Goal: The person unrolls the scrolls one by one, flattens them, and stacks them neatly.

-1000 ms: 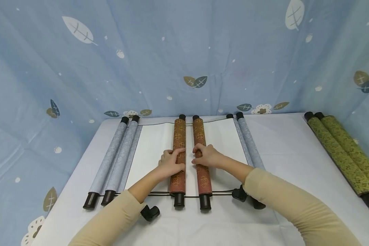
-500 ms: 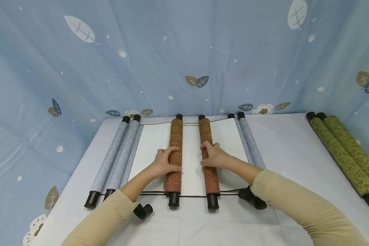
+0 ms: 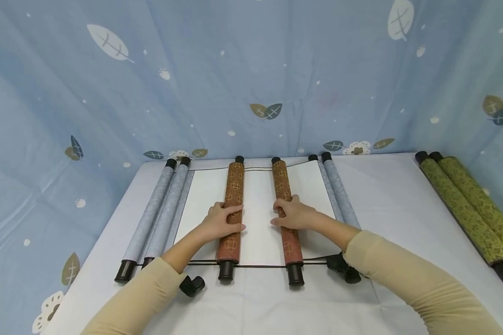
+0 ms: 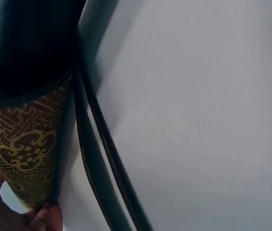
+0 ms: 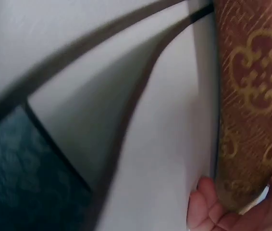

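Now the two brown rolls sit farther apart than a second ago, baring more white paper [image 3: 257, 218] between them. The left hand [image 3: 220, 222] curls over the left brown roll [image 3: 231, 209], and the right hand [image 3: 292, 215] curls over the right brown roll [image 3: 286, 209], so the scroll seems to be opening.

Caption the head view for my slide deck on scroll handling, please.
Left hand and right hand grip two brown scroll rolls over white paper.
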Available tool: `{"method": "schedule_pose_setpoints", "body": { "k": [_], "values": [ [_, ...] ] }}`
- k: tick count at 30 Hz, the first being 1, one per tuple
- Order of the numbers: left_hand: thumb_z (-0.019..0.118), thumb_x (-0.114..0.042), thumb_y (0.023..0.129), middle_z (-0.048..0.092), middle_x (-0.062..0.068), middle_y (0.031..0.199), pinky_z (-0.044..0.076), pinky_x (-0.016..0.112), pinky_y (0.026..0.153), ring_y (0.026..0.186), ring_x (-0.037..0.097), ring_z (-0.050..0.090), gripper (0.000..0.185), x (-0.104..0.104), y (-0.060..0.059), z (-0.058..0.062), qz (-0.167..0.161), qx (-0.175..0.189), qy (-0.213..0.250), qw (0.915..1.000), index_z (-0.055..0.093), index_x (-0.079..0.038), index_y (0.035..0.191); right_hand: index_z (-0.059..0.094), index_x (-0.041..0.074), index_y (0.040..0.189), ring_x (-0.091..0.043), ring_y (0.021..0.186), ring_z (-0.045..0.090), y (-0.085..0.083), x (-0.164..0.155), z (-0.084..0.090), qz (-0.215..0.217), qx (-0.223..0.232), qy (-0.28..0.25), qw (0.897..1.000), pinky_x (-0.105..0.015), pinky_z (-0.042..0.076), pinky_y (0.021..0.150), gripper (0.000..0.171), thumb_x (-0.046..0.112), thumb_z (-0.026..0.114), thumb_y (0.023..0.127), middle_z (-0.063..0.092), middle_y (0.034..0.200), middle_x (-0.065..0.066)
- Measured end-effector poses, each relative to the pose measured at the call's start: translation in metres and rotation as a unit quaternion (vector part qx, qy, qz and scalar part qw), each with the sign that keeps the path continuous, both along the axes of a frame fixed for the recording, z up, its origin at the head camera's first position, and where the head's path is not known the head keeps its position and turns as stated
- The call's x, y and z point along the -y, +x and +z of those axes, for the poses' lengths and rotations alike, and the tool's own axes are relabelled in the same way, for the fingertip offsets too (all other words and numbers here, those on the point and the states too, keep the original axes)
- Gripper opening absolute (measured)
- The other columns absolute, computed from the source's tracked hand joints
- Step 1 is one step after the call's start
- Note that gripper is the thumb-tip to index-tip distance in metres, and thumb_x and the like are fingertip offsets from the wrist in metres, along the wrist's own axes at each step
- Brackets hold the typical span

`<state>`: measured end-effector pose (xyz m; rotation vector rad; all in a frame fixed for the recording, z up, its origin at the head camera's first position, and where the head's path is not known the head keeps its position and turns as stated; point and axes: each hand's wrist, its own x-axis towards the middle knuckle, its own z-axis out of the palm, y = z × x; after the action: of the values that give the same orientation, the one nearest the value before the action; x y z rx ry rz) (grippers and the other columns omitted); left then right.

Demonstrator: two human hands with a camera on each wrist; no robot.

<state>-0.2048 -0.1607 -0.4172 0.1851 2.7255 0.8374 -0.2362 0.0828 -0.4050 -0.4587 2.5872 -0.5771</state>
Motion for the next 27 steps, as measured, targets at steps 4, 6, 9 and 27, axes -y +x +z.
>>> {"method": "schedule_pose_setpoints", "body": {
  "k": [4,6,9,27],
  "values": [
    [0.077,-0.041,0.076,0.031,0.034,0.137,0.041,0.059,0.087,0.124,0.048,0.033,0.065,0.002,0.000,0.001,-0.004,-0.020,-0.007,0.9998,0.054,-0.021,0.133,0.050,0.019,0.119,-0.026,0.079,0.054,0.002,-0.002,0.000,-0.019,-0.004,-0.011,1.000,-0.035,0.041,0.060,0.051,0.040,0.075,0.079,0.039,0.114,-0.023],
    [0.080,-0.037,0.073,0.033,0.033,0.131,0.041,0.056,0.085,0.120,0.045,0.033,0.064,0.002,0.001,0.002,0.002,-0.021,0.003,0.9998,0.056,-0.021,0.130,0.049,0.019,0.117,-0.027,0.079,0.053,0.003,-0.005,0.001,-0.030,-0.003,-0.021,0.999,-0.034,0.041,0.059,0.054,0.036,0.079,0.076,0.038,0.113,-0.022],
    [0.082,-0.035,0.071,0.034,0.028,0.123,0.039,0.050,0.081,0.112,0.039,0.032,0.062,0.002,0.002,0.003,0.015,-0.026,0.005,0.9995,0.057,-0.021,0.127,0.048,0.019,0.114,-0.027,0.081,0.051,0.003,-0.008,0.004,-0.041,-0.017,-0.015,0.999,-0.034,0.040,0.059,0.056,0.037,0.081,0.073,0.038,0.111,-0.020],
    [0.076,-0.015,0.069,0.021,0.027,0.127,0.038,0.049,0.081,0.113,0.040,0.022,0.060,0.019,0.001,0.002,0.087,-0.042,0.045,0.9943,0.050,-0.014,0.123,0.048,0.013,0.125,-0.027,0.074,0.045,-0.001,-0.029,0.012,-0.050,-0.042,0.009,0.998,-0.033,0.037,0.052,0.052,0.021,0.071,0.079,0.036,0.111,-0.025]
  ]
}}
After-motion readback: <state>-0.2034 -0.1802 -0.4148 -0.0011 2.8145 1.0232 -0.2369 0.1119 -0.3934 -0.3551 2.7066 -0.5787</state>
